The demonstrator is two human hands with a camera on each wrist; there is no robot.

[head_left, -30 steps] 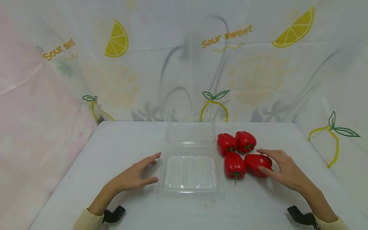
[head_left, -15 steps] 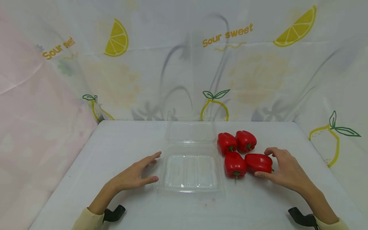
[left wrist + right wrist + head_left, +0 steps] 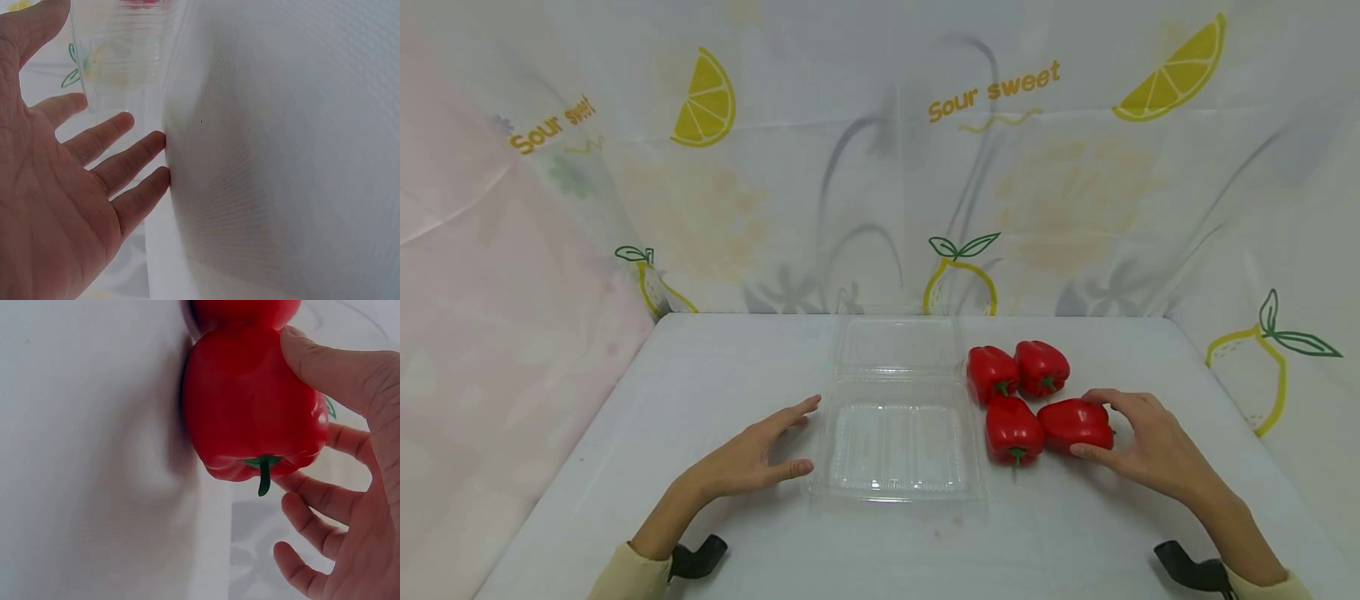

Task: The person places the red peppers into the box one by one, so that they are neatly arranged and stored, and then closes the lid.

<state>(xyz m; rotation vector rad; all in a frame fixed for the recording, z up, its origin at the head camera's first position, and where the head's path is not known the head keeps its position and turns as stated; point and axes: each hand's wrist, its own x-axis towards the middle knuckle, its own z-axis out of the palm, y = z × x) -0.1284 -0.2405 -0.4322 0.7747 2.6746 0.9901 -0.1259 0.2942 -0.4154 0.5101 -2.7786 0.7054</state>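
Observation:
My right hand (image 3: pixel 1157 446) grips a red bell pepper (image 3: pixel 1077 425) lying on its side, thumb on the near side and index finger over the far side. In the right wrist view this bell pepper (image 3: pixel 253 403) shows its green stem, between the thumb and the fingers. The left hand (image 3: pixel 748 458) holds nothing; its fingers reach toward the left edge of a clear plastic clamshell container (image 3: pixel 898 450), lid laid back. In the left wrist view that hand (image 3: pixel 69 181) has its fingers spread, beside the clear container (image 3: pixel 125 62).
Three more red bell peppers stand close together: one in front (image 3: pixel 1013 429), one behind it (image 3: pixel 991 373) and one at the back right (image 3: pixel 1042 368). All rest on a white table (image 3: pixel 737 358) right of the container. A lemon-print cloth (image 3: pixel 865 167) hangs behind.
My right hand's fingers have closed in around the bell pepper, which has turned and shifted slightly. My left hand stays where it was.

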